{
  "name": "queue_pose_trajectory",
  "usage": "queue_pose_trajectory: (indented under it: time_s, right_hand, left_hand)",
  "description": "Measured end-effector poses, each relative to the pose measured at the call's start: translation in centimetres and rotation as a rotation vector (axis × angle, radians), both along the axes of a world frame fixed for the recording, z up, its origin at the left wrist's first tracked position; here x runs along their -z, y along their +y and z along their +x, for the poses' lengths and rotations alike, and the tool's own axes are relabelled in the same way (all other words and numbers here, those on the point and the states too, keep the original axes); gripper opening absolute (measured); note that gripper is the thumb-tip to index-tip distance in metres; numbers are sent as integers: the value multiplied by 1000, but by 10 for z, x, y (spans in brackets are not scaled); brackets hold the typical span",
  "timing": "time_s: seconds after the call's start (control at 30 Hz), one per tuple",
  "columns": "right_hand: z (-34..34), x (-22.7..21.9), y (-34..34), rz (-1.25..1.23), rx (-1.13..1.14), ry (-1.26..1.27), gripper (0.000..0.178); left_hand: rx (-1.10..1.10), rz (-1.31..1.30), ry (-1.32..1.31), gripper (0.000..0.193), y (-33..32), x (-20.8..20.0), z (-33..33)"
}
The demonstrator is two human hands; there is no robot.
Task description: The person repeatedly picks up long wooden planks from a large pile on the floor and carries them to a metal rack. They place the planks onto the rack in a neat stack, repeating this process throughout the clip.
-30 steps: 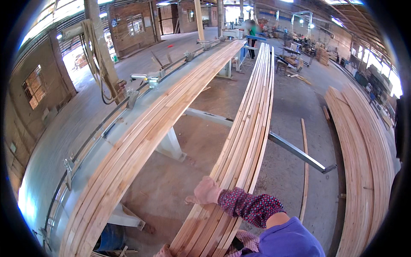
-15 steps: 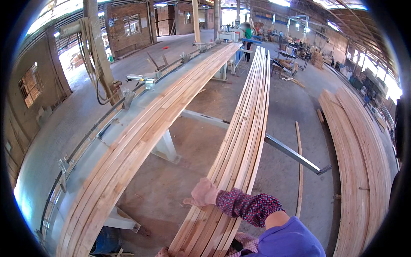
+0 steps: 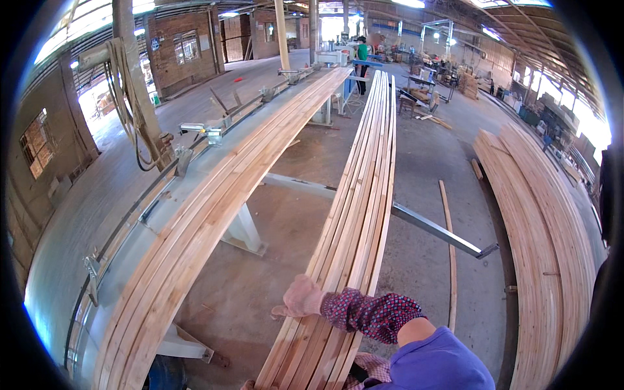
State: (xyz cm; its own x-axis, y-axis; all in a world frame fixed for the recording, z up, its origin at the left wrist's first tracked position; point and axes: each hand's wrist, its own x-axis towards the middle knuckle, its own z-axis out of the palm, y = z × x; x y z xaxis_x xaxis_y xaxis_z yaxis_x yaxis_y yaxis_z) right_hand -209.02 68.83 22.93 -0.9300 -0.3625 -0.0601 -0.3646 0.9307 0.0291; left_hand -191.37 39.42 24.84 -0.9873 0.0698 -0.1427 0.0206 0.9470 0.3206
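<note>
A long bundle of narrow wooden strips (image 3: 351, 214) runs away from me, its near end passing out at the lower edge. My right hand (image 3: 303, 297) reaches across the top of it, in a patterned oversleeve, and is closed round its left edge; the undersides of the fingers are hidden. Only a sliver of my left hand (image 3: 248, 385) shows at the bottom, by the same left edge, and its fingers are out of sight. To the left, another row of strips (image 3: 214, 188) lies along a long metal bench (image 3: 172, 198) with clamps.
A metal support arm (image 3: 435, 227) sticks out right of the bundle. A single strip (image 3: 448, 253) lies on the floor beside a large board stack (image 3: 530, 240). Far ahead, a person in green (image 3: 361, 62) stands by a machine. A post with hanging hoses (image 3: 133, 84) rises at left.
The whole view has shifted a little left and slightly down. My right hand keeps its place on the strips' left edge. The strips show no clear movement.
</note>
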Motion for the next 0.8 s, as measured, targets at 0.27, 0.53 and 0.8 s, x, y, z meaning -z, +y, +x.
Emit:
queue_pose_trajectory:
  time_s: [0.27,0.53,0.8]
  right_hand:
    - [0,6,-1,-44,31,8,72]
    - [-3,-1,-1,-11,27,-105,72]
    - [-3,-3,-2,27,24,-98,72]
  left_hand:
    - [-1,67,66,56,-5,8,3]
    - [-15,38,-9,53,-4,0,-2]
    - [-36,38,-9,57,4,-10,0]
